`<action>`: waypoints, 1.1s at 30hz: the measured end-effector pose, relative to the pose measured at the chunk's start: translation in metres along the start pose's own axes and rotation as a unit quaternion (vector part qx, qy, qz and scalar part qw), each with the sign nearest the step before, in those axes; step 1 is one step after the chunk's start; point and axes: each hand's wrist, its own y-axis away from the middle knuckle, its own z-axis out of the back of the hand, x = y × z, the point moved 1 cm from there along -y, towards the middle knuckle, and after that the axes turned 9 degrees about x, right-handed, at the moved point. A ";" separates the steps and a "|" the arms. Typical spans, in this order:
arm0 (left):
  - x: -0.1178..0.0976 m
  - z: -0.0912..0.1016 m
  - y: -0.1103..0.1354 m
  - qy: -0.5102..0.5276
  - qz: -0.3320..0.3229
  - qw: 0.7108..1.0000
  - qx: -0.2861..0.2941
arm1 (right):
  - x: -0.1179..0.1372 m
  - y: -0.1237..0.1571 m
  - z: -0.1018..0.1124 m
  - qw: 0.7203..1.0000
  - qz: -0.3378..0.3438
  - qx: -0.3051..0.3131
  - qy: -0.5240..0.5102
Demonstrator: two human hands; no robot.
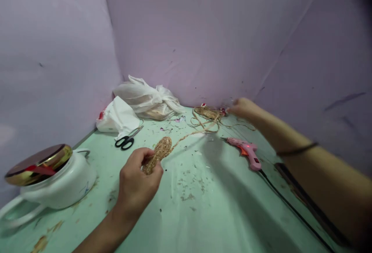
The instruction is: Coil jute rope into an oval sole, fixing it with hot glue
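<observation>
My left hand [138, 177] is closed around a wound bundle of braided straw cord [161, 152], held just above the table. From the bundle, a strand runs to the right and back into a loose coil of the same cord [207, 113] by the back wall. My right hand [242, 107] reaches out to the right end of that coil, beside a small dark red and white piece [223, 111]. Motion smears its fingers, so what they touch is unclear.
A pink glue gun [244, 150] with a lit red light lies right of centre, its black cable [290, 206] trailing forward. Black-handled scissors [124, 142], white tissue [117, 115] and a plastic bag [147, 98] lie at the back left. A white pot [66, 181] stands left.
</observation>
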 end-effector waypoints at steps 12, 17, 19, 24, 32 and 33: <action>-0.001 -0.026 0.025 0.038 -0.182 0.978 0.092 | -0.013 0.115 -0.090 0.958 0.075 0.237 0.142; -0.003 -0.030 0.025 -0.004 -0.176 0.980 0.089 | -0.018 0.118 -0.084 0.969 -0.003 0.193 0.156; -0.005 -0.031 0.025 -0.012 -0.157 0.983 0.092 | -0.018 0.123 -0.087 0.976 0.030 0.136 0.168; -0.008 -0.033 0.026 -0.010 -0.106 0.990 0.097 | -0.015 0.133 -0.097 0.977 0.091 0.073 0.181; -0.009 -0.036 0.024 0.107 0.036 0.987 0.114 | -0.008 0.147 -0.112 0.904 0.275 -0.045 0.323; -0.009 -0.036 0.022 0.135 0.057 0.983 0.114 | -0.008 0.150 -0.116 0.901 0.283 -0.049 0.323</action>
